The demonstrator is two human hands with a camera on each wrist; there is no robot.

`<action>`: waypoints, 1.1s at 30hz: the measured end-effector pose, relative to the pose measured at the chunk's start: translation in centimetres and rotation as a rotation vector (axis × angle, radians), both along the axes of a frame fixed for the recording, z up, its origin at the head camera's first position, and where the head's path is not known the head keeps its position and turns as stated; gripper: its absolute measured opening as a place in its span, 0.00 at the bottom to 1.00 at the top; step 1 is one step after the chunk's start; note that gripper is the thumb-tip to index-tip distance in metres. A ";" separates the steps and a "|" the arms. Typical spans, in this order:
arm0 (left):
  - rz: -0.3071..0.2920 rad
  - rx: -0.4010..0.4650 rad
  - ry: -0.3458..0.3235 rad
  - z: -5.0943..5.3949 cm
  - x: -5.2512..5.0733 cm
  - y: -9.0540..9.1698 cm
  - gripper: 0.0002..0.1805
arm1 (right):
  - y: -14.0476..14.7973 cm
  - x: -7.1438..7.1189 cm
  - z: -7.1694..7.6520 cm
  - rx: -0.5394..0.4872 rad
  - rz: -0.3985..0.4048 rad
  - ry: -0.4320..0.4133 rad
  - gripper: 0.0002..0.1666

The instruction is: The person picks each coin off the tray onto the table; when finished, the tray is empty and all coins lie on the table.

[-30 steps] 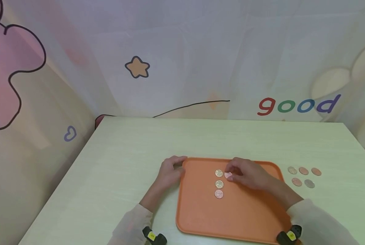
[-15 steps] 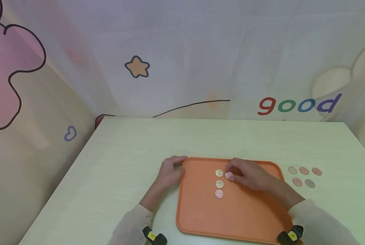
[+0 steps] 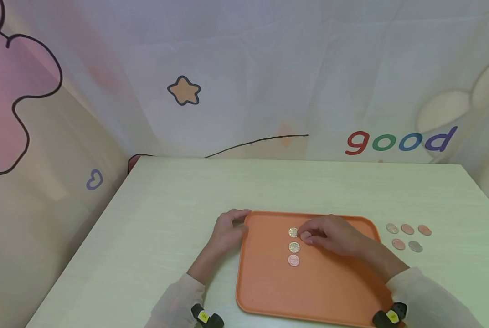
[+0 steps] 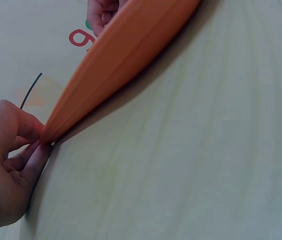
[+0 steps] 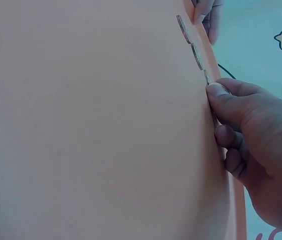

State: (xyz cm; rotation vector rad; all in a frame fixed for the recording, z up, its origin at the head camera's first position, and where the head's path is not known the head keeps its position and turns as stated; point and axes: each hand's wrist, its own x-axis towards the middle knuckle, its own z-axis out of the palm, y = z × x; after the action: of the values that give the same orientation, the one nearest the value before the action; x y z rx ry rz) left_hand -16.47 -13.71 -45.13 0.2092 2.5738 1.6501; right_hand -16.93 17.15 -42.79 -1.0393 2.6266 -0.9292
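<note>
The left hand (image 3: 227,232) grips the far-left corner of the orange tray (image 3: 310,287), over which the right hand (image 3: 333,233) pinches, partly hiding, a coin (image 3: 306,235) beside three column coins (image 3: 294,247), five loose coins (image 3: 407,229) lying farther right.

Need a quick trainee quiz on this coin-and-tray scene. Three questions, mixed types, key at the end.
1. Count: how many coins lie on the table, right of the tray?
2. True or false: the left hand holds a coin.
3. Multiple choice: the right hand is closest to which coin in the column of three? A) near end B) middle C) far end

Key: 1. Five. 2. False; it grips the tray's far left corner. 3. C.
</note>
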 end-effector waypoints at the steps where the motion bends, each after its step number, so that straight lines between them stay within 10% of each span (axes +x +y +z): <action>1: -0.001 0.001 0.000 0.0 0.0 0.0 0.29 | 0.0 0.0 0.0 -0.004 0.002 -0.003 0.09; 33: -0.003 -0.003 0.003 0.2 0.2 0.1 0.28 | 0.4 0.4 0.4 -0.125 -0.261 -0.229 0.26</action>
State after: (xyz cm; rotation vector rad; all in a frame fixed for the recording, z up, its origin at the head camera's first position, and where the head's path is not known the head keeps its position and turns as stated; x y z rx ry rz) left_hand -16.31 -13.65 -44.89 0.2155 2.5773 1.6459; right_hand -16.57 17.50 -42.35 -0.5787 2.5746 -1.2021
